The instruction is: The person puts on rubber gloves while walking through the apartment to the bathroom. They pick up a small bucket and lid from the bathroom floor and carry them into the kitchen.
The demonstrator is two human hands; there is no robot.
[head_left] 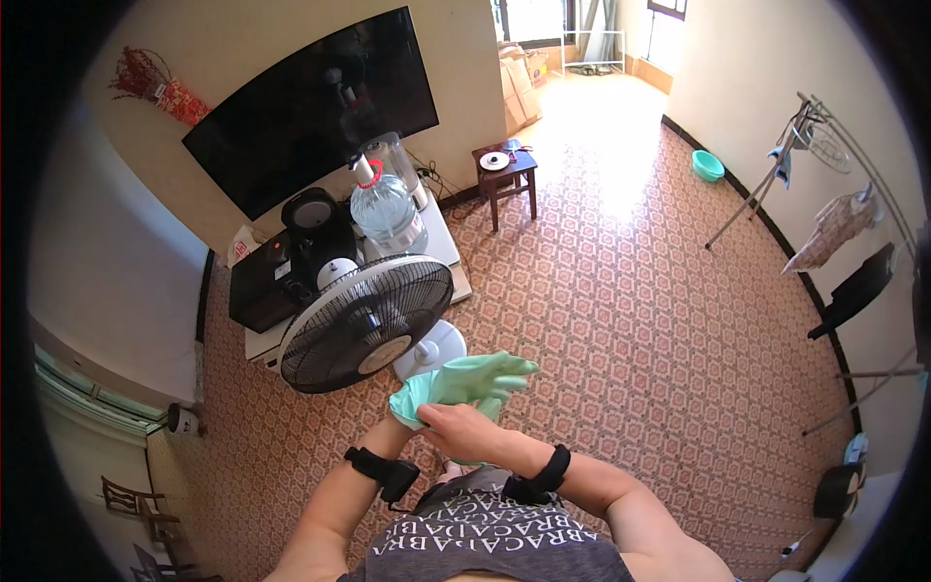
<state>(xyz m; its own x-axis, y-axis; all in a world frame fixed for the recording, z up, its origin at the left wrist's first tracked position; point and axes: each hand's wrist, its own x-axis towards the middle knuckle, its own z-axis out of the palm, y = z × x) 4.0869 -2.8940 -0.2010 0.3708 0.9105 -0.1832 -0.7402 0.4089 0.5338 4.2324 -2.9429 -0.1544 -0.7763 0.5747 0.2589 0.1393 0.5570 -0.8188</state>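
A light green rubber glove point(415, 394) covers my left hand point(477, 378), its bunched cuff lying around the wrist. Inside it the fingers are stretched out, pointing to the right. My bare right hand point(460, 432) is closed on the cuff's lower edge, thumb against the rubber. Both forearms wear black straps, with a dark box point(398, 479) visible on the left one. Just beyond the gloved hand stands a floor fan point(369, 325) on a white round base point(441, 347).
Behind the fan, a low white cabinet point(444, 242) bears a large water bottle point(388, 211) and a black speaker point(264, 284). A wall TV point(315, 112) hangs above. Farther off are a wooden stool point(509, 177), a green basin point(708, 166) and a drying rack point(878, 184) with clothes.
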